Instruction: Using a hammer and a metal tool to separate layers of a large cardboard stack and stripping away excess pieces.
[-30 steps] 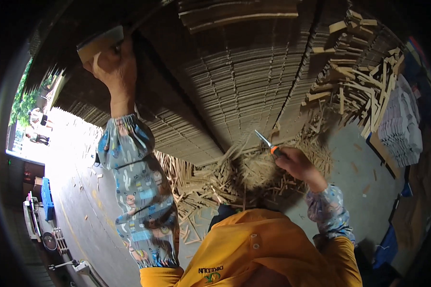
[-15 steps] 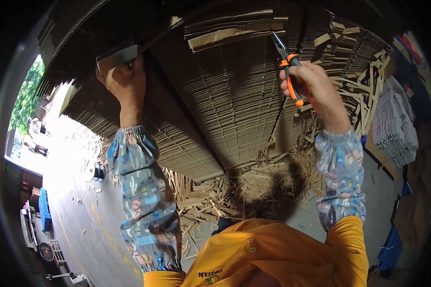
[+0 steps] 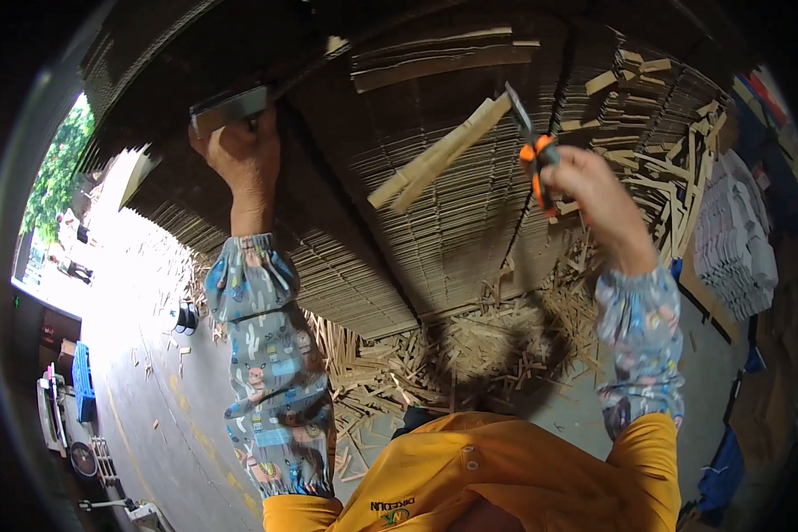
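My right hand is closed round orange-and-black pliers, their jaws pointing up and away from me. Two or so narrow cardboard strips slant down to the left from the jaw tips; whether the jaws grip them I cannot tell. Behind them rises a tall stack of cardboard sheets with ridged, layered edges. At the upper left, my left hand is closed on a flat, grey metal-looking block, held against the dark part of the stack. Its exact kind is unclear.
Cardboard scraps lie heaped at the stack's foot. More loose strips cling to the right side, beside a pile of white pieces. A black spool-like thing stands on the floor at left, with a blue crate farther left.
The cardboard strips have come away from the stack's upper edge and now slant in front of it. My right hand and the pliers have moved slightly down and right. The left hand keeps its hold.
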A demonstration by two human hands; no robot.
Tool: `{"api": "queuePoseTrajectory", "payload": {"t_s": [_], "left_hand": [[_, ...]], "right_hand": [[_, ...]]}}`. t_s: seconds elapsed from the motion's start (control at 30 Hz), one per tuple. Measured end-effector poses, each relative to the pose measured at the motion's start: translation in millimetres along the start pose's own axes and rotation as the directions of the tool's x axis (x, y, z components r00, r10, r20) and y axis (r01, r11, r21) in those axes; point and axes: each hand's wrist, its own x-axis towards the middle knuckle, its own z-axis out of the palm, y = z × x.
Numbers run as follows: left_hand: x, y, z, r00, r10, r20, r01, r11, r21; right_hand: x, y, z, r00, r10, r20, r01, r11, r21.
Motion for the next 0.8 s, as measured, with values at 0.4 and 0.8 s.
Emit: {"api": "queuePoseTrajectory", "payload": {"t_s": [0.4,0.8], "left_hand": [[-2,2,1,0.999,0.035,-0.019,-0.036,0.997,-0.075],[-1,-1,-3,0.999,0.008,0.051,-0.006,0.999,-0.041]], "right_hand": [[-5,-13,6,0.991,0.051,0.121,-0.055,0.998,0.032],[-15,-28,23,0.995,-0.059,0.085,0.065,0.996,-0.067]]}}
